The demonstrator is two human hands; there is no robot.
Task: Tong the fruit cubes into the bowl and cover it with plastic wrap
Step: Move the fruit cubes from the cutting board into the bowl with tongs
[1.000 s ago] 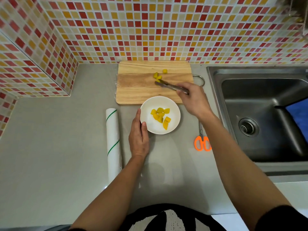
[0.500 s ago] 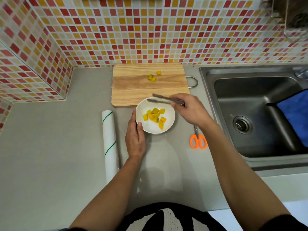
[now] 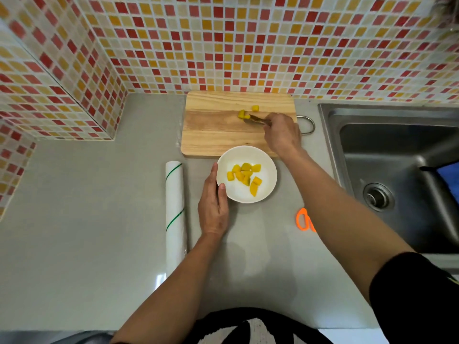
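At a grey kitchen counter (image 3: 87, 244), we are looking down as our left hand (image 3: 213, 209) is cupping the near-left rim of a round white bowl (image 3: 268, 187), thumb lying over its edge. Yellow fruit cubes (image 3: 244, 176) are piled inside. A white roll of plastic wrap (image 3: 175, 214) is lying just left of that hand, orange-handled scissors (image 3: 303, 219) peeking from under our right forearm. Beyond, our right hand (image 3: 282, 135) is gripping slim metal tongs (image 3: 258, 119), tips meeting remaining yellow cubes (image 3: 243, 114) on a rectangular wooden cutting board (image 3: 213, 135).
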